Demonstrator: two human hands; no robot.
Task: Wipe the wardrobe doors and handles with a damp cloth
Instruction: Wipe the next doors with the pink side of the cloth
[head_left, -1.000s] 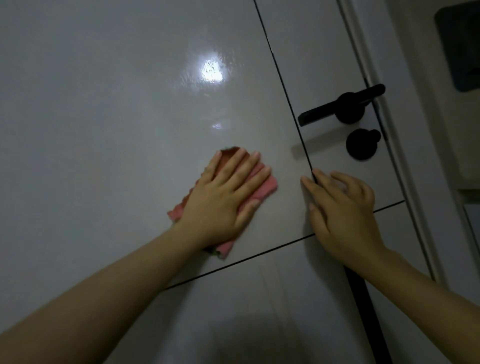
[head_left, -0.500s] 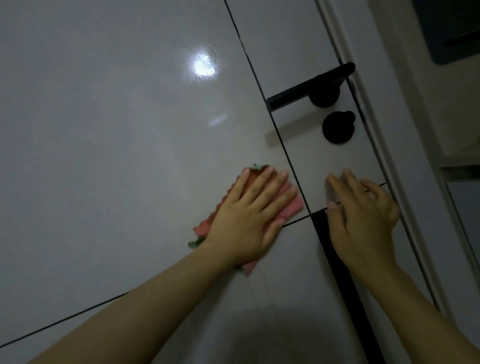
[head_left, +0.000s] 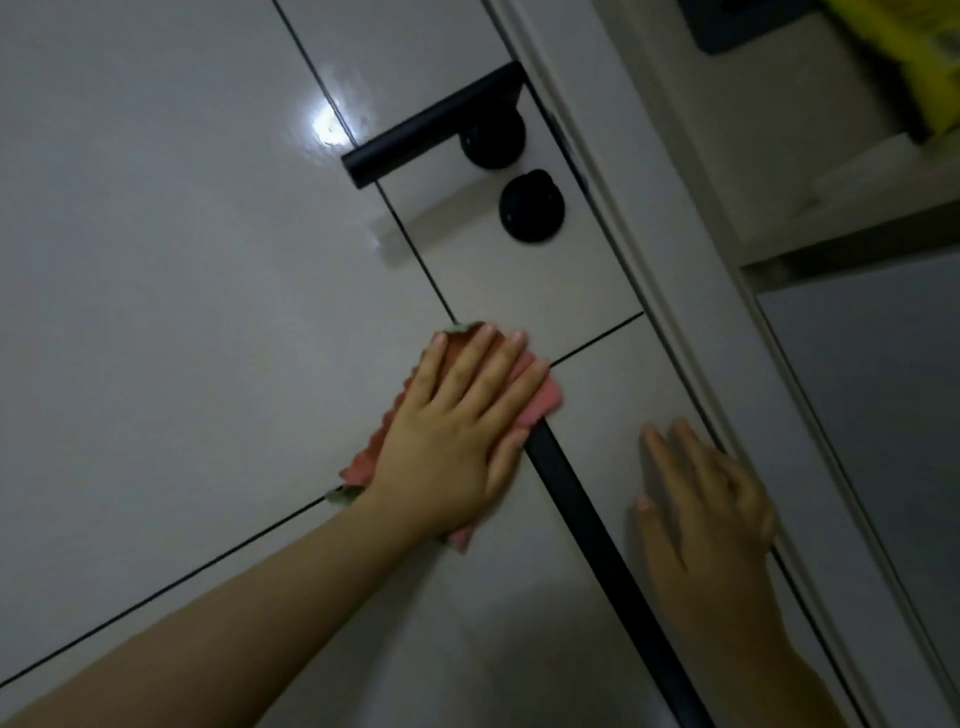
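Note:
A glossy white door (head_left: 182, 291) with thin black grooves fills the view. My left hand (head_left: 457, 436) lies flat with straight fingers on a pink cloth (head_left: 540, 402), pressing it against the door where the grooves cross, at the top of a wide black vertical strip (head_left: 597, 540). Above it sit a black lever handle (head_left: 431, 127) and a round black lock knob (head_left: 531, 212). My right hand (head_left: 706, 514) rests on the door panel to the right of the strip, fingers loosely spread, its far side at the door's edge.
The white door frame (head_left: 675, 291) runs diagonally along the right of the door. Beyond it are a pale wall, a dark panel (head_left: 748, 26) at the top, something yellow (head_left: 914, 57) in the top right corner, and a grey surface (head_left: 872, 415) below a ledge.
My left hand has slid the cloth rightward and down to the groove crossing. My right hand has moved down the panel, away from the handle. The view has shifted left, nearer the handle.

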